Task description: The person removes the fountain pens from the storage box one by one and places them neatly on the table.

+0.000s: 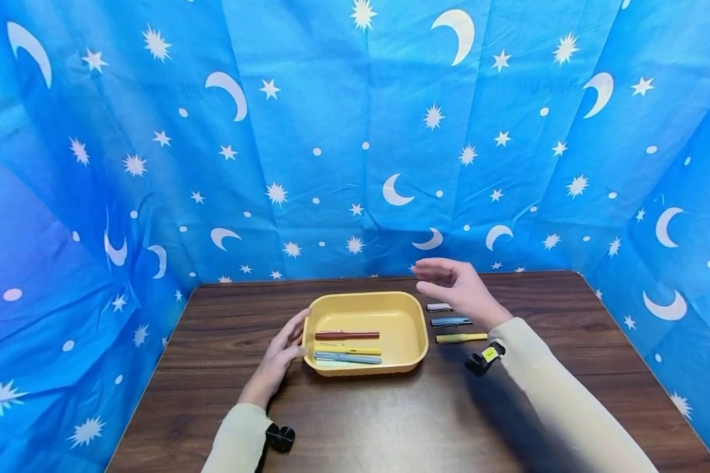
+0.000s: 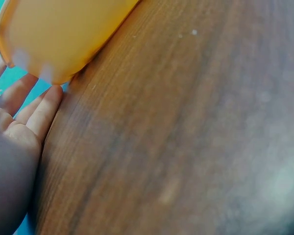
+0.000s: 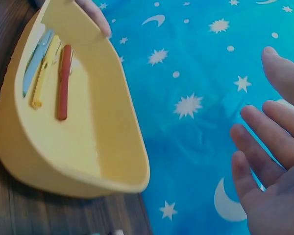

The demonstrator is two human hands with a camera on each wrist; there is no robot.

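A yellow plastic tray (image 1: 417, 335) stands on the table. Inside its left half lie a dark red pen (image 1: 348, 335), a yellow pen (image 1: 355, 350), a blue pen (image 1: 348, 358) and a pale one mostly hidden beside it. My left hand (image 1: 281, 355) touches the tray's left end with its fingers extended. Beyond the tray's right end my right hand (image 1: 457, 289) hovers, fingers apart and holding nothing. Under the right wrist lie a white pen (image 1: 439, 307), a grey-blue pen (image 1: 449, 322) and another yellow pen (image 1: 460, 338), their right ends partly covered by the hand and sleeve.
The dark wooden table (image 1: 213, 335) fills the lower middle of the head view. A blue cloth (image 1: 331, 177) with white moons and stars hangs behind and at both sides, close to the table's back edge.
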